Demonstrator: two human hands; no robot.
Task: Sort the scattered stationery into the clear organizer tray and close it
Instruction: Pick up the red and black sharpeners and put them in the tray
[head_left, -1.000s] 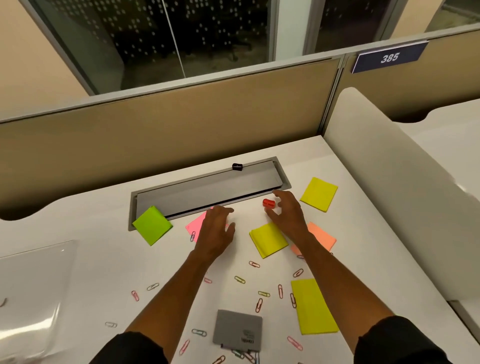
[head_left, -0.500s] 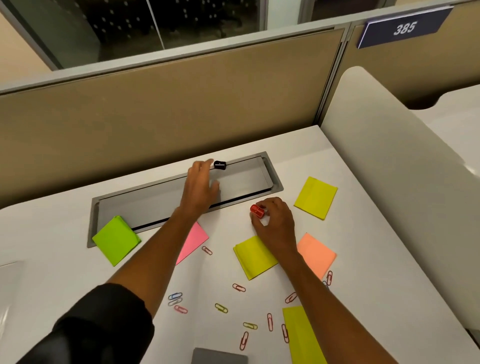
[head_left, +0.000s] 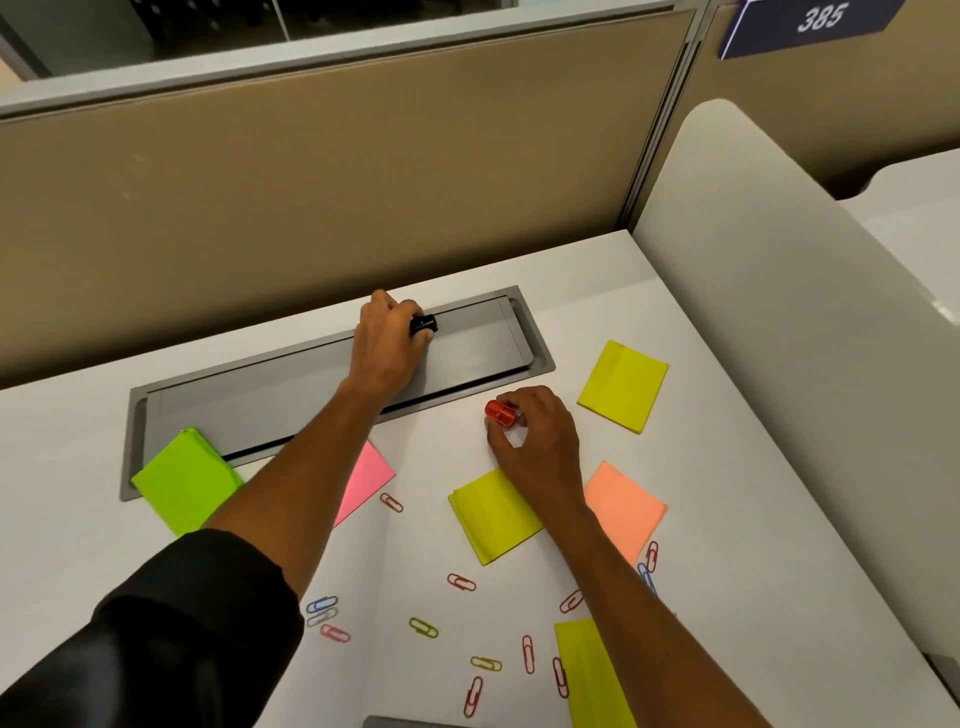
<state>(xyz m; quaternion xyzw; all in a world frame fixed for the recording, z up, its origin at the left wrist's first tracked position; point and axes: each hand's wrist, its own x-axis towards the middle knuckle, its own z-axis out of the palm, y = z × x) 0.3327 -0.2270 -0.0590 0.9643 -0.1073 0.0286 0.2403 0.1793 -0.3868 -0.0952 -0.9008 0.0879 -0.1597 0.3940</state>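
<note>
Left hand (head_left: 387, 345) pinches the black sharpener (head_left: 423, 325); right hand (head_left: 535, 436) pinches the red one (head_left: 501, 413), mid-frame. Both probably light, rigid, slippery plastic: grip flat sides.

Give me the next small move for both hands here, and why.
Probably lift both hands and carry the pieces toward the tray, which is out of view now. The left hand has its fingers closed around the small black piece on the grey desk cover, and the right hand pinches the small red piece just above the desk. Both grasps look set, so no regrasp seems needed.
</note>
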